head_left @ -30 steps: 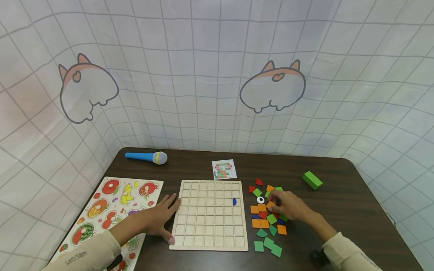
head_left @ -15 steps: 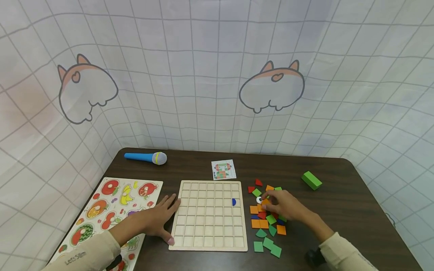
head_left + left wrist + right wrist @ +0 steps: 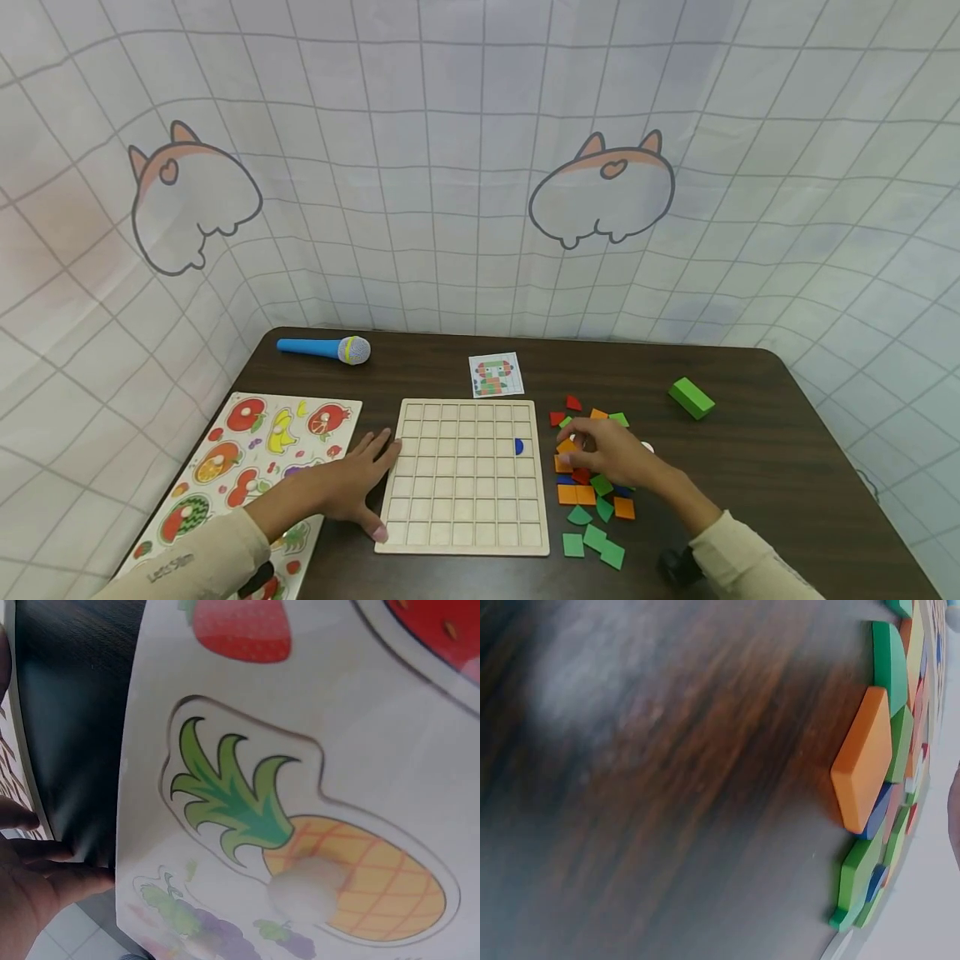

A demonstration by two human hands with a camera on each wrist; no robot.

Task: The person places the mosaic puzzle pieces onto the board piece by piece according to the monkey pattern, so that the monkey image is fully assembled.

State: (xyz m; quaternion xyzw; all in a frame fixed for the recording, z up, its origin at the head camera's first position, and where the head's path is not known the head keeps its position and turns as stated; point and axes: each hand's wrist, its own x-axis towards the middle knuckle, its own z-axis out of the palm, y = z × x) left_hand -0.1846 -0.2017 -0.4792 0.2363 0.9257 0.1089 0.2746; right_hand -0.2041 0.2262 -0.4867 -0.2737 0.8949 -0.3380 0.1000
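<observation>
My left hand (image 3: pixel 354 485) rests with spread fingers along the left edge of the wooden grid board (image 3: pixel 453 508). A blue half-round tile (image 3: pixel 519 447) lies in one of the board's squares toward the right. Over the pile of loose tiles, my right hand (image 3: pixel 617 454) pinches an orange tile (image 3: pixel 566 447) between thumb and fingers. Below that hand lie orange square tiles (image 3: pixel 576 495), dark green quarter-round tiles (image 3: pixel 579 516) and green square tiles (image 3: pixel 595 537). My right hand hides part of the pile. In the right wrist view, another orange tile (image 3: pixel 866 761) leans on its neighbours.
Behind the board lies a pattern card (image 3: pixel 496 375). A fruit knob puzzle (image 3: pixel 255 450) lies at the left, its pineapple piece (image 3: pixel 352 877) filling the left wrist view. Farther back are a toy microphone (image 3: pixel 324 349) and a green block (image 3: pixel 691 398). A white disc (image 3: pixel 647 447) lies beside my right hand.
My right hand has moved left across the pile toward the board, carrying the orange tile. A white disc now shows to its right. My left hand has stayed in place.
</observation>
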